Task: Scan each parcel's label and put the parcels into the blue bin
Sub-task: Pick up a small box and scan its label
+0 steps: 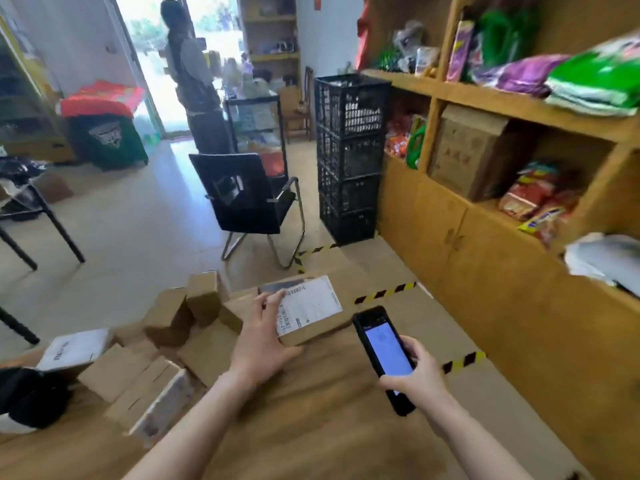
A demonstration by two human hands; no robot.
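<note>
Cardboard-covered table point(311, 393), left hand point(266, 337) gripping labelled parcel point(308, 311), right hand point(420, 372) holding phone point(382, 348) beside

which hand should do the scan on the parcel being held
Right. The right hand already holds the phone, screen lit, just beside the labelled parcel. The left hand is busy gripping that parcel.

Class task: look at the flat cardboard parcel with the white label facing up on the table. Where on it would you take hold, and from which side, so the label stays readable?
Probably grip the parcel by its bare left edge, coming from the left as the left hand does. It lies flat, label up, and the phone occupies the right side.
</note>
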